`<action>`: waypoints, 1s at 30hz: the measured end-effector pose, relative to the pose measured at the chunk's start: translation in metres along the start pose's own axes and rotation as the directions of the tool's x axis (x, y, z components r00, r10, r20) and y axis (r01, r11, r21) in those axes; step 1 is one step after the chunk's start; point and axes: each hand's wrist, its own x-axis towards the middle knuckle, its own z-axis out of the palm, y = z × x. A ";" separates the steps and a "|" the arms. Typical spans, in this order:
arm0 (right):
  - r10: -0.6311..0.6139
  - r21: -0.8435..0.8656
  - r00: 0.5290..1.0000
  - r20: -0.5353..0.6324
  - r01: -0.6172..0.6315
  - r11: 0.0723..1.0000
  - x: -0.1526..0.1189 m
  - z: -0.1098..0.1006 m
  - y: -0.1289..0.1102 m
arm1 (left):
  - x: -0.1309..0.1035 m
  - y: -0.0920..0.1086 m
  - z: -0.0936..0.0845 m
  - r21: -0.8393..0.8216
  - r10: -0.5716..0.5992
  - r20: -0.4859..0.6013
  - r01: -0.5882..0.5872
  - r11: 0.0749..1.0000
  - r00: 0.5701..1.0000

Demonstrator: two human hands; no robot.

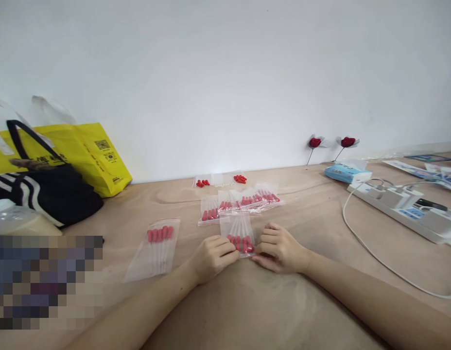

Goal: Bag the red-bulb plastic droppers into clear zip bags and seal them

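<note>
A small clear zip bag (238, 224) lies in front of me, holding several red-ended pieces with thin pale stems, which look like droppers. My left hand (215, 256) is closed at the bag's near left corner, thumb and fingers pinching its edge. At the near right corner, my right hand (279, 249) has its fingers curled and pressed together on the edge. The bag's red ends point toward me, between both hands. Just behind it, similar filled bags (210, 209) overlap in a row. Another filled bag (160, 243) rests to the left of my left forearm.
Farther back are small bags of red pieces (240, 179). At left stand a yellow bag (101, 165), a black bag (61, 194) and a jar (25, 221). To the right are a tissue pack (346, 172), a power strip (425, 218) with a trailing white cable (371, 260), and two fabric roses (347, 142).
</note>
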 end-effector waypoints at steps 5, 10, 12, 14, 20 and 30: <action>0.227 0.127 0.974 0.006 -0.226 0.966 0.003 -0.001 -0.005 | 0.001 0.000 0.001 0.026 -0.033 -0.006 0.033 0.999 0.999; 0.345 0.237 0.934 0.097 -0.358 0.903 0.007 -0.002 -0.009 | 0.002 0.003 0.001 0.064 -0.050 -0.033 0.052 0.997 0.998; 0.360 0.271 0.921 0.148 -0.388 0.881 0.007 -0.005 -0.009 | 0.003 0.005 0.002 0.056 -0.045 -0.044 0.048 0.997 0.998; 0.349 0.297 0.919 0.182 -0.390 0.872 0.007 -0.007 -0.008 | 0.004 0.005 0.003 0.046 -0.046 -0.051 0.049 0.998 0.998; 0.345 0.349 0.920 0.188 -0.391 0.852 0.008 -0.005 -0.010 | 0.003 0.004 0.004 -0.036 -0.092 -0.042 0.091 0.995 0.995; 0.294 0.489 0.944 0.149 -0.329 0.808 -0.004 -0.010 -0.008 | 0.002 0.006 -0.004 -0.293 -0.246 0.041 0.247 0.924 0.968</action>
